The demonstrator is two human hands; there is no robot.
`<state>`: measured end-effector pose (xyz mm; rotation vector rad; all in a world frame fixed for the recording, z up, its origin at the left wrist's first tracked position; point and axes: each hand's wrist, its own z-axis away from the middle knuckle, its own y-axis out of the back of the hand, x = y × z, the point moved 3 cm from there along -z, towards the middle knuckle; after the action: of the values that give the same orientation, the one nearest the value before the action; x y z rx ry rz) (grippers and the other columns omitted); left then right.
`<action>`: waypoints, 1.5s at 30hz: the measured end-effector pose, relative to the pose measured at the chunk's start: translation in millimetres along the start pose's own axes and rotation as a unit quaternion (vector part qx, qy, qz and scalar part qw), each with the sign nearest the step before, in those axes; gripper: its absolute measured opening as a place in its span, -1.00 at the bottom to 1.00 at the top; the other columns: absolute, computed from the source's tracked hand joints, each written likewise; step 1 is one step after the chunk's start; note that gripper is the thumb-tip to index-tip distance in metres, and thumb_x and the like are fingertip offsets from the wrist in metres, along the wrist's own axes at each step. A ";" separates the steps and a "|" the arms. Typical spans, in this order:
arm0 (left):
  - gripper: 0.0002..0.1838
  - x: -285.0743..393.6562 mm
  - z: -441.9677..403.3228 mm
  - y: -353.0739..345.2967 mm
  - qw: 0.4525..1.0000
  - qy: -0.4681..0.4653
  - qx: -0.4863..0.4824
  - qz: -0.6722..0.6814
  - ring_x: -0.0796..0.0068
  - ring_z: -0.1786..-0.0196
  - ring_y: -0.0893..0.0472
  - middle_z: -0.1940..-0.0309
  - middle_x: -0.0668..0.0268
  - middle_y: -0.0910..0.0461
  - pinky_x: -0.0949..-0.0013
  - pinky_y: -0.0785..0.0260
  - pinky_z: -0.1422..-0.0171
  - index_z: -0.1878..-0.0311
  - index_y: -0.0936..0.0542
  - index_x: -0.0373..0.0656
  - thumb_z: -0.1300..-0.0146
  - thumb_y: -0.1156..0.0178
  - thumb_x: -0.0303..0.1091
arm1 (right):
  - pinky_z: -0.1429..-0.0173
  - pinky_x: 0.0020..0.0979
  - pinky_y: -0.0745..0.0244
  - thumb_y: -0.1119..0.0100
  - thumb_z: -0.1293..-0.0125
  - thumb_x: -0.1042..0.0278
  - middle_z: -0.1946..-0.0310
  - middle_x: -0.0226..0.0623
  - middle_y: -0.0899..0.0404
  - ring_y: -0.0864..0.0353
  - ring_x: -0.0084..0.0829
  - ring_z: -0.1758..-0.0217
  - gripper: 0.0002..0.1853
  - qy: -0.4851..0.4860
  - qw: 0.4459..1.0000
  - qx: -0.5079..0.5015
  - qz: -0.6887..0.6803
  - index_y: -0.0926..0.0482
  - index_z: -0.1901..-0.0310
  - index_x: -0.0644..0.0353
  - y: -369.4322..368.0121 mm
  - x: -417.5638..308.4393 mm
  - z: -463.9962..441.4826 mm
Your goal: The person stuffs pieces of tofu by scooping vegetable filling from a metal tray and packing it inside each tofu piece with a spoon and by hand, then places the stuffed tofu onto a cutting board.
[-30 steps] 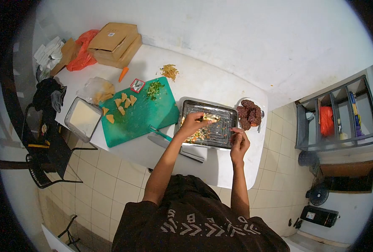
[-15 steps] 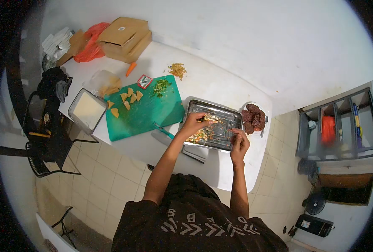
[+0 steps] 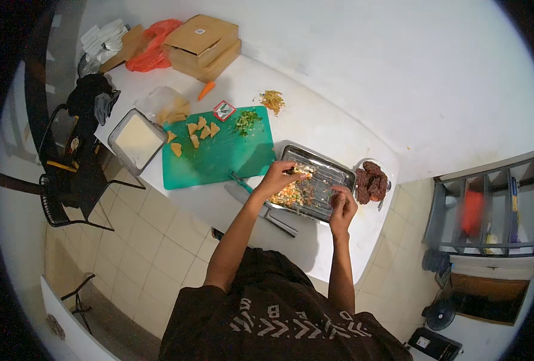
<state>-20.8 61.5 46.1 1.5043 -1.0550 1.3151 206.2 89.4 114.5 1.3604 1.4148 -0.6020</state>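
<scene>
A metal tray (image 3: pixel 333 170) lies on the white table with chopped mixed food (image 3: pixel 293 194) spread over its left part. My left hand (image 3: pixel 277 179) is over the tray's left side, its fingers pinched on a small piece of the chopped food (image 3: pixel 303 170). At the tray's right edge, my right hand (image 3: pixel 341 207) is held up with its fingers curled; what they hold, if anything, is too small to make out. A plate of dark red-brown food (image 3: pixel 371 182) stands just right of the tray.
Left of the tray lies a green cutting board (image 3: pixel 219 157) with tan wedges (image 3: pixel 205 131) and chopped greens (image 3: pixel 247 122). A knife (image 3: pixel 280 222) lies by the front edge. A container of white contents (image 3: pixel 137 140), a carrot (image 3: pixel 206 90) and cardboard boxes (image 3: pixel 203 42) stand farther left.
The view has turned, so the table and its objects appear shifted right and rotated. Both hands keep nearly the same pose over the tray.
</scene>
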 end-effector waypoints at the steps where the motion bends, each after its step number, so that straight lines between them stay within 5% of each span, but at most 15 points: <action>1: -0.57 -1.0 -1.3 -0.2 1.000 -0.007 0.000 -0.009 0.62 0.44 -0.30 0.62 0.33 -0.33 0.33 -0.28 0.33 0.45 -0.51 -0.35 -0.15 -0.48 -0.19 | 0.41 -0.54 -0.27 0.09 -0.60 0.17 0.34 -0.39 -0.56 -0.35 -0.66 0.47 -0.63 0.001 1.000 0.003 -0.009 -0.62 0.12 0.30 -0.2 2.6 -0.7; 8: -0.58 -12.5 -4.7 -5.1 1.000 -0.023 0.002 -0.007 0.60 0.42 -0.30 0.62 0.32 -0.30 0.33 -0.30 0.24 0.45 -0.47 -0.34 -0.16 -0.48 -0.21 | 0.43 -0.58 -0.18 0.11 -0.61 0.12 0.32 -0.43 -0.61 -0.28 -0.74 0.48 -0.64 -0.105 0.972 0.175 -0.116 -0.59 0.05 0.24 11.9 23.9 0.0; 15: -0.63 -23.0 -11.6 -22.5 0.998 -0.062 0.016 -0.012 0.51 0.29 -0.42 0.41 0.27 -0.49 0.33 -0.35 0.14 0.31 -0.56 -0.37 -0.14 -0.50 -0.25 | 0.37 -0.58 -0.29 0.06 -0.60 0.15 0.18 -0.33 -0.66 -0.35 -0.71 0.46 -0.66 -0.244 0.942 0.193 -0.122 -0.59 0.02 0.28 29.2 121.5 81.8; 18: -0.59 -35.2 -15.1 -23.6 0.998 -0.010 -0.036 -0.049 0.47 0.21 -0.51 0.29 0.21 -0.59 0.34 -0.37 0.08 0.18 -0.63 -0.38 -0.12 -0.52 -0.23 | -0.04 -0.40 -0.47 -0.05 -0.55 0.24 0.12 -0.27 -0.66 -0.59 -0.47 0.14 -0.71 -0.354 0.912 0.189 -0.085 -0.62 0.05 0.33 26.8 117.5 122.8; 20: -0.56 -40.4 -14.7 -34.5 0.995 0.024 -0.074 -0.068 0.44 0.17 -0.55 0.25 0.17 -0.63 0.35 -0.39 0.04 0.12 -0.65 -0.38 -0.11 -0.52 -0.21 | -0.16 -0.29 -0.47 -0.11 -0.51 0.25 0.10 -0.22 -0.67 -0.62 -0.33 0.03 -0.72 -0.333 0.920 0.203 -0.035 -0.64 0.04 0.31 29.6 127.6 136.2; 22: -0.55 -43.2 -12.1 -41.8 1.000 -0.006 0.012 -0.008 0.41 0.16 -0.57 0.24 0.15 -0.64 0.33 -0.41 0.02 0.14 -0.64 -0.41 -0.11 -0.53 -0.20 | -0.16 -0.27 -0.48 -0.16 -0.46 0.24 0.08 -0.15 -0.67 -0.64 -0.27 0.01 -0.75 -0.303 0.937 0.133 0.112 -0.65 0.03 0.24 31.3 125.6 139.7; 24: -0.53 -45.3 -13.5 -48.0 0.999 0.026 -0.038 -0.002 0.37 0.14 -0.60 0.22 0.13 -0.66 0.31 -0.42 0.01 0.11 -0.64 -0.42 -0.11 -0.53 -0.20 | -0.19 -0.20 -0.45 -0.19 -0.41 0.26 0.07 -0.11 -0.66 -0.62 -0.17 -0.04 -0.80 -0.274 0.944 0.152 0.106 -0.67 0.07 0.16 33.8 124.1 140.9; 26: -0.53 -34.5 -12.1 -50.8 0.995 -0.005 -0.069 -0.074 0.34 0.16 -0.61 0.23 0.11 -0.67 0.30 -0.43 0.01 0.11 -0.63 -0.42 -0.11 -0.52 -0.20 | -0.22 -0.11 -0.39 -0.18 -0.38 0.32 0.01 -0.12 -0.62 -0.57 -0.09 -0.08 -0.83 -0.144 0.888 0.120 0.421 -0.66 0.10 0.14 36.3 82.4 121.9; 28: -0.55 -24.7 -11.9 -56.2 0.995 0.000 -0.081 -0.062 0.33 0.18 -0.59 0.25 0.11 -0.64 0.30 -0.42 0.04 0.12 -0.63 -0.42 -0.11 -0.52 -0.23 | -0.23 -0.03 -0.34 -0.21 -0.33 0.36 -0.08 -0.12 -0.55 -0.53 -0.04 -0.08 -0.82 -0.131 0.891 0.106 0.421 -0.65 0.08 0.15 34.8 70.9 104.4; 30: -0.55 -25.9 -12.1 -62.6 0.991 -0.014 -0.104 -0.079 0.33 0.14 -0.61 0.26 0.14 -0.63 0.30 -0.44 0.03 0.07 -0.64 -0.40 -0.12 -0.51 -0.24 | -0.21 -0.11 -0.38 -0.27 -0.30 0.38 -0.05 -0.13 -0.55 -0.53 -0.07 -0.09 -0.78 -0.038 0.962 0.069 0.262 -0.62 0.04 0.18 27.3 73.3 84.2; 31: -0.50 -28.8 -13.5 -65.7 0.989 -0.031 -0.121 -0.083 0.29 0.07 -0.63 0.25 0.17 -0.62 0.29 -0.47 -0.02 -0.03 -0.64 -0.38 -0.11 -0.51 -0.25 | -0.21 -0.11 -0.38 -0.27 -0.30 0.38 -0.05 -0.13 -0.55 -0.53 -0.07 -0.09 -0.78 -0.042 0.961 0.071 0.265 -0.62 0.04 0.18 21.1 73.5 72.6; 33: -0.49 -35.1 -11.5 -74.1 0.988 0.008 -0.145 -0.043 0.27 0.04 -0.64 0.22 0.15 -0.63 0.27 -0.48 -0.04 -0.04 -0.64 -0.38 -0.11 -0.51 -0.24 | -0.08 -0.24 -0.47 -0.33 -0.30 0.37 0.05 -0.13 -0.58 -0.58 -0.21 -0.01 -0.76 -0.149 0.986 0.046 0.058 -0.60 0.04 0.22 -0.4 79.2 53.6; 37: -0.51 -40.6 -12.1 -72.9 0.986 -0.005 -0.156 -0.051 0.27 0.04 -0.67 0.16 0.10 -0.69 0.29 -0.51 -0.03 -0.02 -0.66 -0.37 -0.12 -0.49 -0.22 | 0.20 -0.43 -0.47 -0.35 -0.34 0.31 0.32 -0.25 -0.63 -0.57 -0.53 0.30 -0.75 -0.161 0.986 -0.006 0.035 -0.58 0.12 0.30 -18.6 90.0 31.8; 44: -0.62 -7.5 -18.8 -49.7 0.994 0.003 -0.106 0.018 0.34 0.08 -0.66 0.19 0.16 -0.67 0.22 -0.48 -0.01 0.14 -0.70 -0.28 -0.19 -0.44 -0.12 | 0.25 -0.48 -0.41 -0.38 -0.33 0.27 0.47 -0.40 -0.60 -0.50 -0.63 0.38 -0.73 -0.223 0.975 -0.009 -0.004 -0.58 0.29 0.33 -21.3 95.8 36.3; 45: -0.61 -9.8 -18.2 -46.5 0.977 0.008 -0.102 -0.187 0.27 -0.02 -0.63 0.08 0.18 -0.66 0.13 -0.47 -0.08 0.11 -0.71 -0.23 -0.19 -0.41 -0.08 | 0.25 -0.48 -0.40 -0.37 -0.33 0.26 0.47 -0.40 -0.60 -0.50 -0.63 0.37 -0.73 -0.221 0.975 0.000 -0.029 -0.58 0.28 0.34 -20.1 97.4 38.6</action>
<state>17.9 92.5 34.5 1.4477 -0.8171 0.9262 217.6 90.5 8.5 1.1003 1.0926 -0.8810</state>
